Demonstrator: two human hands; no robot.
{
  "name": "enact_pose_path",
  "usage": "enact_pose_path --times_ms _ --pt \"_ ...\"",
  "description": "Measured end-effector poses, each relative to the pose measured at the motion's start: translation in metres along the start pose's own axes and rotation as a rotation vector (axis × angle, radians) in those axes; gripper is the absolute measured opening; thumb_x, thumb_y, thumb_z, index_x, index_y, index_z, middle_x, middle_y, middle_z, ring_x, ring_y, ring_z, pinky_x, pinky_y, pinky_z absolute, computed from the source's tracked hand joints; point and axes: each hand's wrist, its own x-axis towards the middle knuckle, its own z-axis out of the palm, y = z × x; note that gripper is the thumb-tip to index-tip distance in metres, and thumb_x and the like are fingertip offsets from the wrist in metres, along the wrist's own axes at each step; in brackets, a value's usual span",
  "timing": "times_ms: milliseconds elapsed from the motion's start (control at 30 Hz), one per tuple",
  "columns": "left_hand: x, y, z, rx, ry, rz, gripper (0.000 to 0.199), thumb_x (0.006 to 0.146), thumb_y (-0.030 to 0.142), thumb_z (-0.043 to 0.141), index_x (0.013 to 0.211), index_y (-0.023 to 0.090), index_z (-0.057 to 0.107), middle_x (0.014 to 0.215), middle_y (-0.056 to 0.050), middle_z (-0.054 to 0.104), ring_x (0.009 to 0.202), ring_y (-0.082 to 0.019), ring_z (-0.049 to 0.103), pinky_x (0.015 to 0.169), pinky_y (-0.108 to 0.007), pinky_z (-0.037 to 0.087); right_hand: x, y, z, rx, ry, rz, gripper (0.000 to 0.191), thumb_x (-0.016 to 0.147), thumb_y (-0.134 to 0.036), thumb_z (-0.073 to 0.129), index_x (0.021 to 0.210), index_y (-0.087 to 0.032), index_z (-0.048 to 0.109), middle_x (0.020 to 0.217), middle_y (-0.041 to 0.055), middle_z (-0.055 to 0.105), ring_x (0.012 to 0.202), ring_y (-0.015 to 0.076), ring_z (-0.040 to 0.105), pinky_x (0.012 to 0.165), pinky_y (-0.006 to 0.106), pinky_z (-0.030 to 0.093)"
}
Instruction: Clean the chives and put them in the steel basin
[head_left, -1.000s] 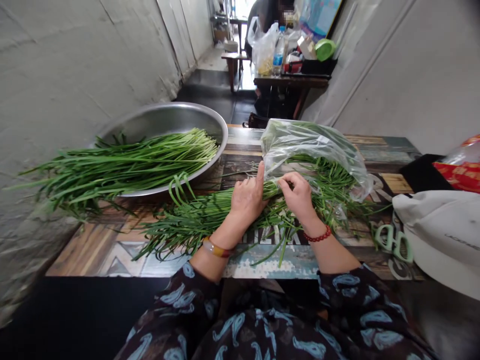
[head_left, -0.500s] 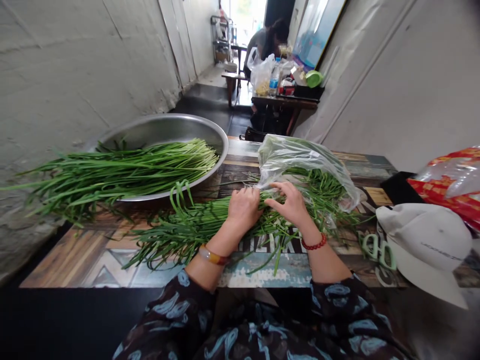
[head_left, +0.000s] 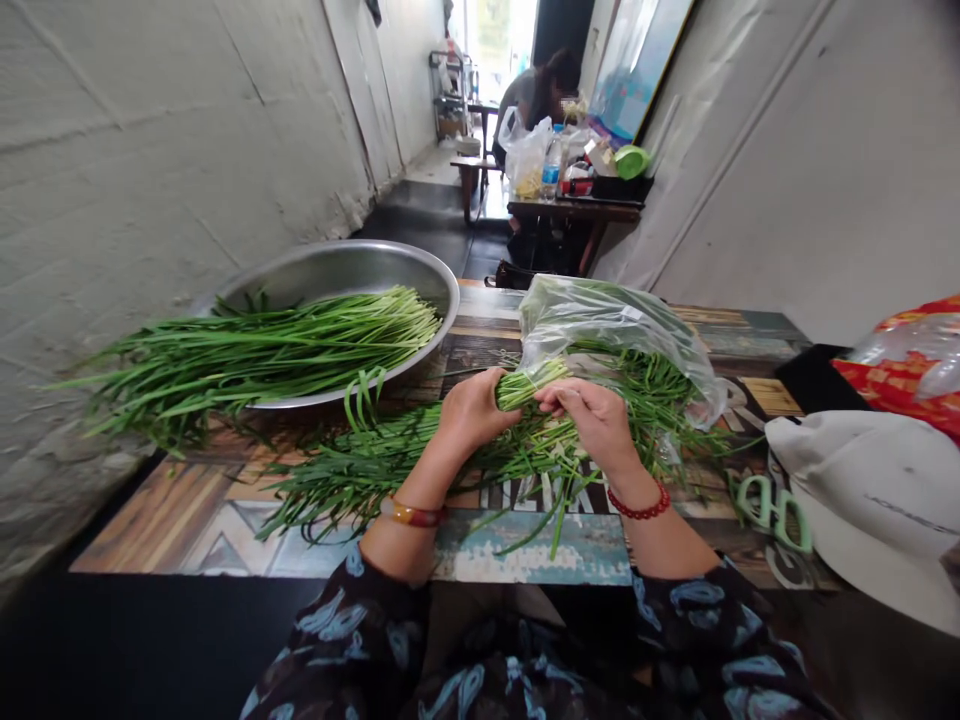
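Observation:
My left hand (head_left: 471,412) is wrapped round a bunch of garlic chives (head_left: 529,385), its pale cut ends pointing right and its green leaves trailing left over the table. At those stem ends, my right hand (head_left: 596,415) has its fingers pinched together; what lies between them is too small to make out. Loose chives (head_left: 555,450) are strewn beneath both hands. Behind them lies a clear plastic bag (head_left: 600,310) with more chives inside and spilling out. On the left, a pile of chives (head_left: 322,340) rests in a metal basin (head_left: 452,300), leaves hanging over its edge.
Green-handled scissors (head_left: 772,510) and a white cap (head_left: 870,500) lie at the right of the patterned wooden table (head_left: 135,520). Beyond the cap is a red plastic package (head_left: 900,370). Further back, a person (head_left: 532,95) sits by another table holding bags and a bottle (head_left: 552,165).
My left hand has turned and now grips the bunch with its stem ends showing. The fingers of my right hand have closed from a spread pose. The view has shifted slightly.

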Motion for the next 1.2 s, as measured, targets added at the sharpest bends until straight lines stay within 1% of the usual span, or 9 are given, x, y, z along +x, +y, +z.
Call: enact_pose_path --times_ms 200,400,533,633,733,867,1000,1100,1200 --pt "0.005 -0.012 -0.002 -0.272 0.093 -0.094 0.043 0.069 0.041 0.075 0.105 0.018 0.070 0.087 -0.003 0.074 0.079 -0.020 0.067 0.074 -0.029 0.050 0.004 0.007 -0.001 0.167 -0.028 0.140 0.035 0.093 -0.048 0.057 0.072 -0.022 0.070 0.072 0.0028 0.071 0.068 0.0170 0.065 0.069 0.032 0.054" --pt "-0.002 -0.011 -0.021 -0.414 0.022 0.043 0.051 0.067 0.041 0.076 0.108 0.012 0.070 0.093 -0.003 0.073 0.086 -0.021 0.066 0.080 -0.029 0.049 0.027 0.052 -0.016 0.651 0.312 0.572 0.035 0.079 -0.043 0.072 0.065 -0.021 0.050 0.046 -0.0098 0.038 0.040 0.0062 0.039 0.037 0.018 0.030" --pt "-0.004 -0.010 -0.026 -0.383 -0.113 0.165 0.048 0.071 0.043 0.074 0.108 0.013 0.068 0.095 -0.004 0.072 0.084 -0.020 0.066 0.075 -0.027 0.049 0.034 0.061 -0.029 0.718 0.499 0.518 0.033 0.080 -0.043 0.071 0.066 -0.021 0.050 0.052 -0.0086 0.046 0.048 0.0065 0.049 0.050 0.019 0.048" --pt "-0.003 -0.005 -0.015 -0.149 -0.172 0.201 0.039 0.074 0.041 0.071 0.104 0.017 0.066 0.092 -0.003 0.072 0.081 -0.021 0.066 0.072 -0.028 0.047 0.031 0.057 -0.033 0.499 0.453 0.368 0.038 0.087 -0.056 0.059 0.073 -0.021 0.060 0.057 -0.0036 0.057 0.062 0.0125 0.062 0.066 0.026 0.055" --pt "-0.003 0.001 -0.002 0.200 -0.129 0.188 0.031 0.078 0.038 0.068 0.102 0.018 0.065 0.098 -0.009 0.073 0.088 -0.027 0.068 0.073 -0.033 0.046 0.026 0.054 -0.037 0.033 0.315 0.234 0.054 0.094 -0.063 0.043 0.069 -0.021 0.066 0.065 0.0037 0.067 0.080 0.0190 0.069 0.085 0.034 0.054" --pt "-0.003 0.004 0.005 0.448 -0.039 0.149 0.032 0.080 0.036 0.068 0.104 0.016 0.062 0.101 -0.013 0.071 0.096 -0.032 0.067 0.076 -0.038 0.044 0.022 0.049 -0.040 -0.528 0.233 -0.043 0.036 0.093 -0.052 0.054 0.091 -0.022 0.074 0.107 0.0096 0.075 0.107 0.0254 0.066 0.102 0.043 0.046" --pt "-0.004 0.005 0.006 0.489 -0.038 0.128 0.034 0.079 0.035 0.071 0.103 0.015 0.059 0.101 -0.013 0.070 0.095 -0.032 0.066 0.076 -0.039 0.043 0.017 0.037 -0.022 -0.532 0.214 -0.228 0.023 0.096 -0.036 0.054 0.089 -0.021 0.071 0.093 0.0070 0.072 0.089 0.0198 0.066 0.083 0.034 0.053" --pt "-0.006 0.008 0.010 0.494 -0.026 0.129 0.035 0.079 0.033 0.071 0.105 0.014 0.058 0.100 -0.013 0.069 0.095 -0.032 0.065 0.077 -0.040 0.042 0.010 0.033 -0.004 -0.638 0.074 -0.234 0.017 0.092 -0.035 0.062 0.087 -0.021 0.070 0.086 0.0055 0.069 0.082 0.0202 0.063 0.078 0.034 0.051" --pt "-0.007 0.012 0.013 0.506 -0.010 0.135 0.035 0.079 0.032 0.072 0.106 0.014 0.058 0.100 -0.014 0.068 0.096 -0.032 0.064 0.078 -0.042 0.041 0.006 0.035 0.006 -0.785 0.044 -0.191 0.016 0.089 -0.035 0.068 0.088 -0.019 0.068 0.087 0.0067 0.069 0.084 0.0223 0.062 0.079 0.034 0.048"
